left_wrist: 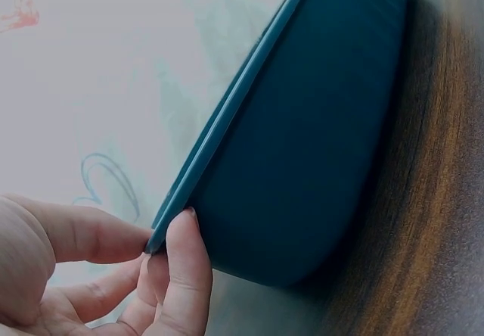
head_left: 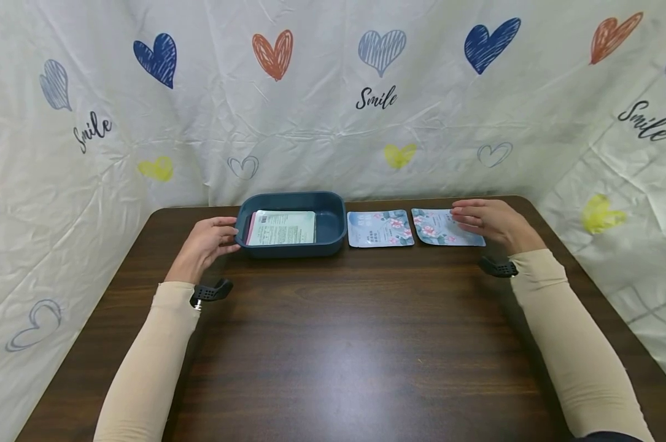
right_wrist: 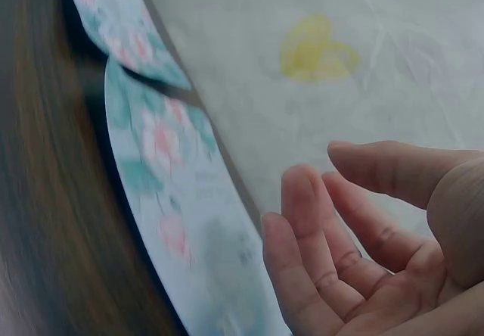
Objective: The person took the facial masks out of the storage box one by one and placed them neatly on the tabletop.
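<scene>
A dark blue plastic basin [head_left: 331,230] stands at the back left of the table. At its left end my left hand [head_left: 204,241] holds the rim, thumb and fingers close together at the edge in the left wrist view. Inside the basin lie flat packets, a pale green printed one [head_left: 283,228] on top and a pink edge under it. My right hand [head_left: 490,222] hovers by a light blue floral packet [head_left: 432,224], fingers loosely bent and nothing between them. A second light blue floral packet [head_left: 380,228] lies flat between that one and the basin.
A brown wooden table [head_left: 333,331] carries everything. Behind it hangs a white cloth [head_left: 321,147] printed with hearts and lettering, close to the table's back edge. Each wrist wears a black band, such as the left band [head_left: 211,290].
</scene>
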`<act>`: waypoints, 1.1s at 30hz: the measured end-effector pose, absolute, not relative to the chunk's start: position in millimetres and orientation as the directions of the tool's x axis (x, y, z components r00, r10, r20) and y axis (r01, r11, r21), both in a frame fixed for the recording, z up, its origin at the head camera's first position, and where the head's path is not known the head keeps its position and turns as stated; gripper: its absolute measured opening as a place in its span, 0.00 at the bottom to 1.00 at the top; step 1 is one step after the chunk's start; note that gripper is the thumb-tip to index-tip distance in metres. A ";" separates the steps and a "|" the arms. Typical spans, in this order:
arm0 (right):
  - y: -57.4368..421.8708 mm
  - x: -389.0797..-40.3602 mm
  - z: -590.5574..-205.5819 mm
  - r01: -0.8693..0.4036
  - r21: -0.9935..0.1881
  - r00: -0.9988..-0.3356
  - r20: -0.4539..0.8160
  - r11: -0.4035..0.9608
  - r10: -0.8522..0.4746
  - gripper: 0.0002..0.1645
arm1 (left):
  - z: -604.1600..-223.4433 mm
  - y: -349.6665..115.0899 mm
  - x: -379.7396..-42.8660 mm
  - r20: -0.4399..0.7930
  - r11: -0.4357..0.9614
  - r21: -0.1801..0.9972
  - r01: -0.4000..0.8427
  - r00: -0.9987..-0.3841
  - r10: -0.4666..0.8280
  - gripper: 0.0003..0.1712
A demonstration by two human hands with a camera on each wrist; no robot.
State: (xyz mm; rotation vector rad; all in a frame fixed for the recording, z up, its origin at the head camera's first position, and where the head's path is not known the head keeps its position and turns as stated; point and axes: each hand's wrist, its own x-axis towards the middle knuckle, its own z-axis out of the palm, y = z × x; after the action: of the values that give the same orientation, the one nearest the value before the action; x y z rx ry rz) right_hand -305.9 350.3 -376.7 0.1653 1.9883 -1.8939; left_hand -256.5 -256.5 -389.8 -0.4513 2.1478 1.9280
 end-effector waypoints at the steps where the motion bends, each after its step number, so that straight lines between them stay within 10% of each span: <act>1: 345.8 -305.8 -375.1 0.339 -0.938 -0.919 -0.348 0.077 -0.185 0.07 | -389.8 -256.8 -256.4 -0.362 0.092 0.925 -0.368 -0.929 -0.080 0.28; 12: 304.8 -304.4 -370.2 0.277 -0.954 -0.926 -0.298 0.118 -0.232 0.32 | -389.3 -258.2 -256.1 -0.359 0.086 0.927 -0.365 -0.930 -0.076 0.28; 33: 234.7 -311.4 -359.6 0.234 -0.963 -0.909 -0.265 0.133 -0.322 0.35 | -388.6 -257.1 -255.6 -0.365 0.077 0.926 -0.369 -0.929 -0.066 0.29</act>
State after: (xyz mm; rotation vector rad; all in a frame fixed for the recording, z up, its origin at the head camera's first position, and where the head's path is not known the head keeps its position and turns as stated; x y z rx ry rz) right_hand -311.4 234.7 -359.6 -0.0848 2.0074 -1.8269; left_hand -255.6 -257.1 -388.6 -0.4394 2.1249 1.9422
